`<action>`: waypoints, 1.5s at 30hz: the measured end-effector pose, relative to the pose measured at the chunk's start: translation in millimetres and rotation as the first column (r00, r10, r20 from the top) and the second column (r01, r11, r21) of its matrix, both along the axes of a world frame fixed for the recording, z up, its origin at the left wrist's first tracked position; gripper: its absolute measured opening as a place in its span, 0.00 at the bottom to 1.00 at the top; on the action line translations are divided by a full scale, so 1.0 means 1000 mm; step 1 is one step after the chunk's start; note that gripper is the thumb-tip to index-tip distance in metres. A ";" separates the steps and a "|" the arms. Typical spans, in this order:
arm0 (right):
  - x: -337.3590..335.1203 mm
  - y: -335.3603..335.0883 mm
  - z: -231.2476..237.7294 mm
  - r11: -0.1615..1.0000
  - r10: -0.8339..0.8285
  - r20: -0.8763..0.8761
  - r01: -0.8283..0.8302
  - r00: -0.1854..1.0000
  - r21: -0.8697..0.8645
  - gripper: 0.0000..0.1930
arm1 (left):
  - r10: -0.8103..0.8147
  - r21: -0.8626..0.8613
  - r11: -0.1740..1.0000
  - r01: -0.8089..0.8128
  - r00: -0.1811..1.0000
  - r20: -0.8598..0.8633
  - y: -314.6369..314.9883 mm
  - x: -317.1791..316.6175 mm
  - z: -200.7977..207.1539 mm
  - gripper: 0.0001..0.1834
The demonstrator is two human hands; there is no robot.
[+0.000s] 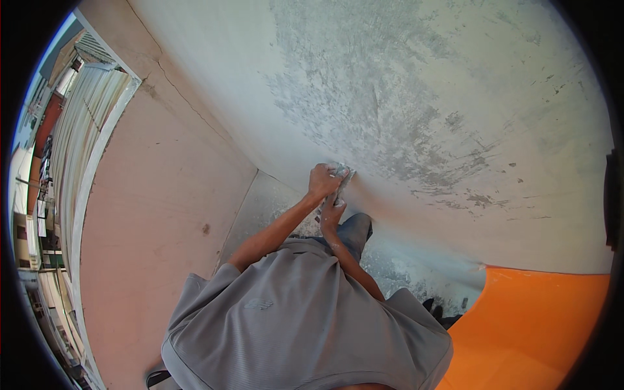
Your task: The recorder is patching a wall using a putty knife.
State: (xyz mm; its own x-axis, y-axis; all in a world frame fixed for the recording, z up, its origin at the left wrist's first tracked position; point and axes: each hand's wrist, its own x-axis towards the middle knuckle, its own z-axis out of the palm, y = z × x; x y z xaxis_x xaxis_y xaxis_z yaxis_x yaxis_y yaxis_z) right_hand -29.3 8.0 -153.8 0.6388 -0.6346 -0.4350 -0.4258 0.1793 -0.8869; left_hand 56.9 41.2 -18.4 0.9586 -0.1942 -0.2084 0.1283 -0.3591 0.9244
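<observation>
My left hand [324,180] is closed round the upper part of a narrow, dusty grey flat tool [348,176], which looks like a scraper or sanding block; its exact kind is hard to make out. Just below, my right hand [332,213] grips the lower part of the same tool. White dust coats the fingers of both hands. The tool's edge is against or very close to a pale wall [416,218], low down near the corner. Grey, scuffed patches [383,97] spread across that wall above and to the right of my hands.
A pinkish low wall [149,214] with a crack stands on my left, and beyond its edge lie corrugated roofs [91,130] far below. The dusty floor [403,266] shows beside my leg [354,233]. An orange surface [526,325] is at the lower right.
</observation>
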 end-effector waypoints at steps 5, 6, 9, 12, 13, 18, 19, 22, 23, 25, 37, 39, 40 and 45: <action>0.003 0.022 0.067 0.972 -0.111 0.553 -0.027 0.826 0.235 0.18 | -0.039 0.183 0.983 0.003 0.980 0.194 0.002 -0.002 0.021 0.20; 0.004 0.023 0.069 0.970 -0.117 0.552 -0.024 0.825 0.242 0.18 | -0.089 0.205 0.978 0.047 0.976 0.198 0.001 -0.004 0.033 0.20; 0.009 0.022 0.068 0.946 -0.241 0.590 0.050 0.771 0.322 0.16 | -0.147 0.191 0.975 0.110 0.971 0.190 -0.004 -0.004 0.052 0.20; -0.004 0.013 0.062 0.974 -0.119 0.553 -0.011 0.825 0.225 0.17 | -0.094 0.081 0.993 0.083 0.986 0.136 0.005 -0.004 0.026 0.18; -0.004 0.004 0.058 0.994 -0.033 0.431 -0.016 0.902 0.110 0.18 | -0.049 0.005 0.999 0.049 0.993 0.105 0.003 -0.001 0.021 0.16; -0.011 -0.002 0.076 0.968 0.023 0.235 0.038 0.972 -0.249 0.20 | -0.174 -0.349 0.934 0.081 0.954 -0.245 0.000 0.000 0.012 0.10; -0.013 0.001 0.080 0.879 -0.021 0.203 0.115 0.979 -0.463 0.19 | -0.220 -0.452 0.890 0.050 0.918 -0.331 0.001 -0.002 0.012 0.09; -0.016 -0.006 0.099 0.791 -0.024 0.234 0.162 0.972 -0.590 0.18 | -0.301 -0.591 0.806 0.031 0.881 -0.365 0.000 -0.004 0.009 0.08; -0.017 -0.011 0.106 0.843 0.018 0.289 0.141 0.957 -0.518 0.17 | -0.302 -0.596 0.802 0.030 0.881 -0.363 0.001 -0.003 0.004 0.08; -0.021 -0.020 0.111 0.713 0.075 0.217 0.100 0.973 -0.694 0.16 | -0.366 -0.668 0.744 0.013 0.844 -0.391 0.001 0.000 0.001 0.08; -0.019 -0.029 0.093 0.642 0.139 0.171 0.043 0.975 -0.766 0.18 | -0.308 -0.661 0.750 -0.022 0.872 -0.379 -0.001 -0.009 0.016 0.11; -0.016 -0.025 0.081 0.739 0.116 0.171 0.030 0.978 -0.673 0.20 | -0.284 -0.592 0.805 0.035 0.899 -0.333 0.000 -0.007 0.027 0.12; -0.012 -0.018 0.099 0.865 0.110 0.171 -0.009 0.979 -0.502 0.21 | -0.249 -0.516 0.854 0.069 0.925 -0.288 0.005 -0.004 0.027 0.12; -0.001 0.005 0.067 0.954 -0.061 0.059 0.075 0.996 -0.291 0.27 | -0.041 -0.130 0.991 0.026 0.993 -0.111 0.004 0.001 0.022 0.14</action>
